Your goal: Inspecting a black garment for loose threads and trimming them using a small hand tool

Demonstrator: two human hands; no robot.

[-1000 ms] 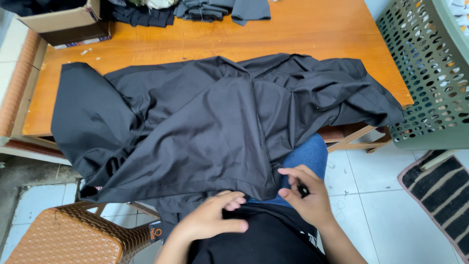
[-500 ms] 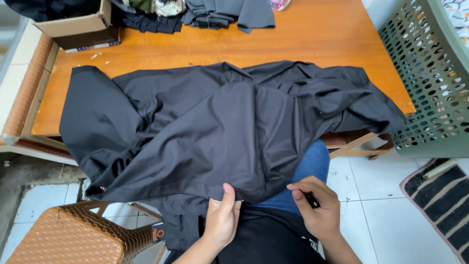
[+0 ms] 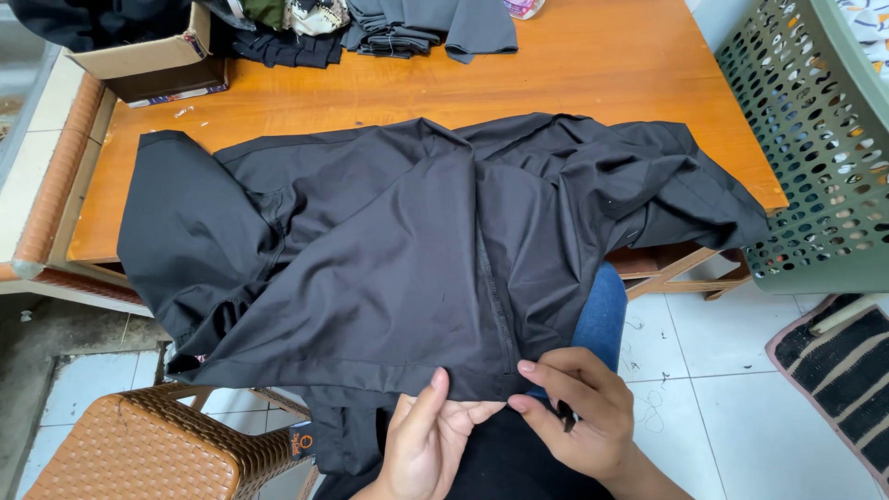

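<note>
Right now my left hand (image 3: pixel 428 443) has the bottom hem of the black garment (image 3: pixel 389 268) pinched, thumb up against the cloth and the fingers curled under it. My right hand (image 3: pixel 582 412) sits just beside it at the same hem, close to where the centre seam runs down; its forefinger and thumb meet on the edge of the cloth, and a small dark tool (image 3: pixel 567 418) pokes out between the fingers, too hidden for me to say what kind. So both hands are clenched on the hem, the two of them almost touching.

The garment lies spread across the near half of the wooden table (image 3: pixel 593 83), crumpled on the right side, with its lower part hanging over the table edge toward my lap. One sleeve or flap droops off the left edge. My blue trouser leg (image 3: pixel 602 310) shows below the cloth on the right.

At the far side of the table lie folded dark clothes (image 3: pixel 426 23) and a cardboard box (image 3: pixel 153 56), well apart from my hands. A green plastic basket (image 3: pixel 815 157) full of holes stands to the right of the table, and a striped mat (image 3: pixel 838 370) lies on the tiled floor (image 3: pixel 713 407) near it. A brown wicker stool (image 3: pixel 148 454) stands at my lower left, under the hanging cloth
</note>
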